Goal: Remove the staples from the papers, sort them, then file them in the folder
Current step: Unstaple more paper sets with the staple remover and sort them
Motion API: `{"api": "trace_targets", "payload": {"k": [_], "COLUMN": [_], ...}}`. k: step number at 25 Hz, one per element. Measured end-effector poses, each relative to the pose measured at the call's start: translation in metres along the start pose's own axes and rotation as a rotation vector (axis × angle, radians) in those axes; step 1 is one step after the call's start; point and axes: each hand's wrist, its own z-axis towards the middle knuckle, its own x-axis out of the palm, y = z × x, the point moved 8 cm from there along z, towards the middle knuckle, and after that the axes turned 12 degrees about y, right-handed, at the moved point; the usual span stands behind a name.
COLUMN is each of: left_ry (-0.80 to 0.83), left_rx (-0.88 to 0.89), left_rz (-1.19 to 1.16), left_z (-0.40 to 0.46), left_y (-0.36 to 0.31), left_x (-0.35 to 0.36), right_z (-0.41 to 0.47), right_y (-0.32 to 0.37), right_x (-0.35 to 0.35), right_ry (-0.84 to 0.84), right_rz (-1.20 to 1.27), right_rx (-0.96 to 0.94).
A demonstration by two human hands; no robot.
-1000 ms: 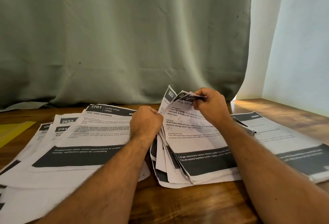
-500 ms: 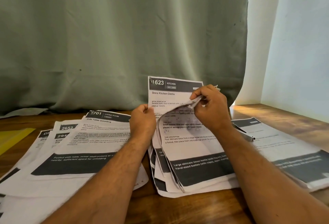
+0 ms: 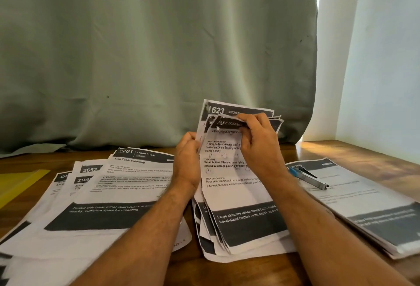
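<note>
Head view: the right hand (image 3: pixel 254 142) pinches the curled top corner of the front sheet (image 3: pixel 229 172), while the left hand (image 3: pixel 187 160) grips the left edge of the stack (image 3: pixel 238 229), which stands tilted on the worktop (image 3: pixel 250 272) between both hands. Pulling that corner hard could tear it, if a staple still binds it. Loose sheets might slide out of the stack's fanned lower edge. Left of the left hand lie sorted papers (image 3: pixel 109 194); right of the right hand a tool (image 3: pixel 311 179), probably the staple remover, rests on another pile (image 3: pixel 363 206). Since 0.5 s ago, sheet 623 (image 3: pixel 227 110) is more covered: the front sheet has come up over it.
</note>
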Motion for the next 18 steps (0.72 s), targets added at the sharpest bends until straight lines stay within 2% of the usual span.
{"api": "trace_targets", "payload": {"k": [3, 5, 7, 11, 15, 18], "left_ry": [0.099, 0.093, 0.079, 0.053, -0.03, -0.014], "left_rx": [0.033, 0.023, 0.026, 0.006, -0.08, -0.162], "left_rz": [0.097, 0.256, 0.276, 0.148, -0.021, -0.129], "left_z": [-0.003, -0.004, -0.004, -0.01, -0.006, -0.01], "left_y": [-0.001, 0.001, -0.004, -0.028, -0.059, -0.071], "left_x": [0.011, 0.012, 0.011, -0.001, -0.039, -0.072], "right_z": [0.003, 0.007, 0.02, 0.058, 0.092, 0.099], "right_y": [0.003, 0.007, 0.011, 0.036, 0.084, 0.119], "right_x": [0.007, 0.01, 0.008, -0.002, 0.002, 0.022], "right_ry": [0.031, 0.064, 0.118, 0.233, 0.259, 0.26], "right_rz": [0.062, 0.037, -0.014, -0.016, -0.034, -0.024], "right_rx": [0.04, 0.06, 0.081, 0.094, 0.062, 0.008]}}
